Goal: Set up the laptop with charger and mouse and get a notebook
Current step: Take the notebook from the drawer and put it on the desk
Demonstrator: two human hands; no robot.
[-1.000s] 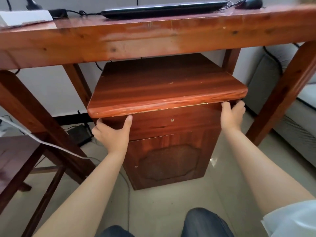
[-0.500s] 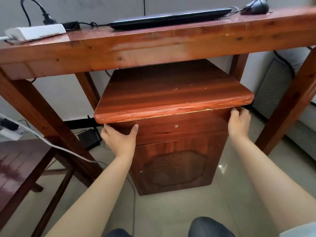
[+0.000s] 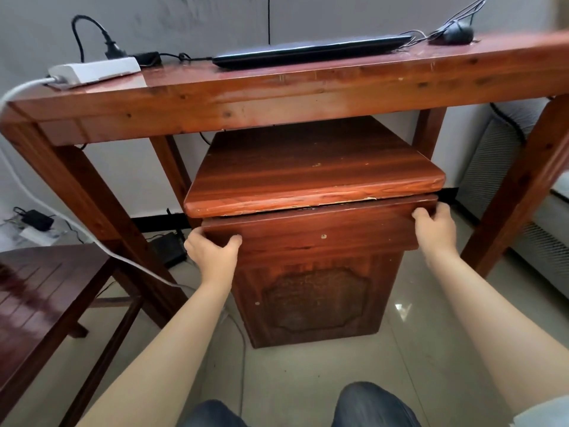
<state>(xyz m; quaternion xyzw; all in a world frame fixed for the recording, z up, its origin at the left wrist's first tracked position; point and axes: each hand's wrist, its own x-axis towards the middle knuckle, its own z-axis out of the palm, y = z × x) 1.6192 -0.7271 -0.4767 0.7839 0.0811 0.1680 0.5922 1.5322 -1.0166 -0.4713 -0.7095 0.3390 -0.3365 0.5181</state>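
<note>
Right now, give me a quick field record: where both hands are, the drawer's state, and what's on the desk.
left hand: gripping the left end of the drawer front
right hand: gripping the right end of the drawer front
drawer: pulled out slightly from the cabinet; contents not visible
cabinet position: on the floor under the desk
laptop: closed, flat on the desk
mouse: on the desk, right of the laptop
power strip: desk's left end, black plug inserted
notebook: not in view
</note>
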